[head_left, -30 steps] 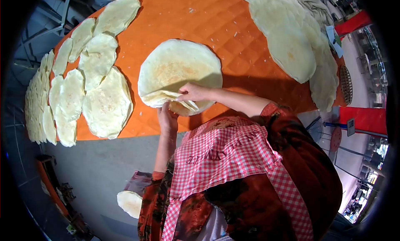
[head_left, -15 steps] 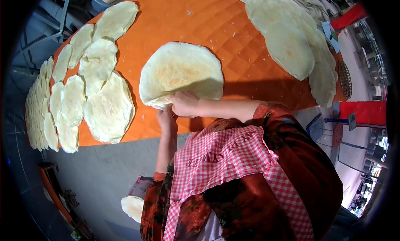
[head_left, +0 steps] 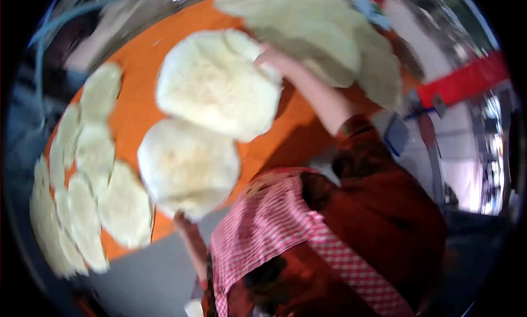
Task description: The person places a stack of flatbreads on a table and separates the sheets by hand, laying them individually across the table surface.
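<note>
Over the orange tabletop [head_left: 134,97], held the far flatbread [head_left: 214,86] by its edge with right fingers [head_left: 265,56]; touched the near flatbread [head_left: 188,163] with left fingers [head_left: 179,216], too blurred to tell whether closed.

Orange cover [head_left: 132,130]: on the table, edge curved in this view. Blue-white item [head_left: 371,12]: at the table's far side, top right, too blurred to identify. Brown round item [head_left: 407,58]: at the table's right edge, material unclear. Red panel [head_left: 464,81]: right of the table, slanted, a small grey tag [head_left: 438,106] at its lower left end. Blue-edged object [head_left: 396,133]: below that end; a dark red disc [head_left: 426,129] just beside it. Pale blue tube [head_left: 38,70]: upper left, bent. Grey floor [head_left: 137,273]: lower left.
</note>
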Tool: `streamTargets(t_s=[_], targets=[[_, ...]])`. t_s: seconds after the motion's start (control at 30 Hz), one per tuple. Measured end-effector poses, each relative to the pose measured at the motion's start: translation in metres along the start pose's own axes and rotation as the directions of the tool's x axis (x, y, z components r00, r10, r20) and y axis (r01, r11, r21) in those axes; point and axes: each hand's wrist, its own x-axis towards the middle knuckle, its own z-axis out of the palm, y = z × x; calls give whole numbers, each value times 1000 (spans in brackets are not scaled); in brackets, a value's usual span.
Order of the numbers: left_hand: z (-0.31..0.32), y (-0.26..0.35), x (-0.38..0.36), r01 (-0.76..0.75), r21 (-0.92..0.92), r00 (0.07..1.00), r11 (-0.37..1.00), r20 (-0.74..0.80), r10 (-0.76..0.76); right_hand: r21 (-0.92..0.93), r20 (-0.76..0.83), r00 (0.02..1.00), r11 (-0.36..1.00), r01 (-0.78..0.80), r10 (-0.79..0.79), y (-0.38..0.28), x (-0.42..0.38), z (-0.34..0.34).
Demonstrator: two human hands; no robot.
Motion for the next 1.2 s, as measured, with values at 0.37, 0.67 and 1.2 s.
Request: streamTargets(t_s=[0.37,0.67,1.2], targets=[[72,11,-54,-404,362,915,840,138,380,61,-384,923,998,9,15,137,-37,-96],[150,1,-104,-384,68,920,921,114,375,-612,-645,716,741,-276,-266,159,-194,-309],[380,83,-207,-546,-2,611,838,683,400,89,-237,643,643,761,-728,-90,-209,0]])
